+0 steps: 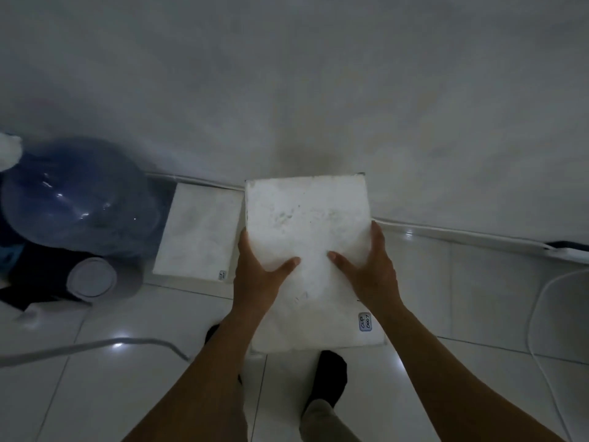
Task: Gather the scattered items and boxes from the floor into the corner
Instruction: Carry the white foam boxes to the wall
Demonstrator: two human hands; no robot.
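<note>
The person holds a white box (306,231) with both hands, in front of the body and close to the wall (287,90). The left hand (258,275) grips the left edge of the box and the right hand (366,272) grips the right edge. Both thumbs lie flat on the top face and point toward each other, with a small gap between them. The other fingers go around the sides, and most of them are hidden under the box. The box is between the two hands. Its far end reaches the line where the wall meets the floor (127,393), and its near end is above the person's feet. I cannot tell if the box touches the floor or is lifted a little. A small label (364,321) with handwriting is on its near right corner.

Just beside it, on the left, a second white box (199,234) lies flat on the floor against the wall. It also has a small label at its near right corner. More to the left stands a big blue water bottle (76,199), and near it a pale round object (92,277) that is too blurred to name. A grey cable (95,346) runs over the tiles at the left, and a thin white cable (535,314) curves at the right. One foot in a black sock (331,378) shows below the held box.
</note>
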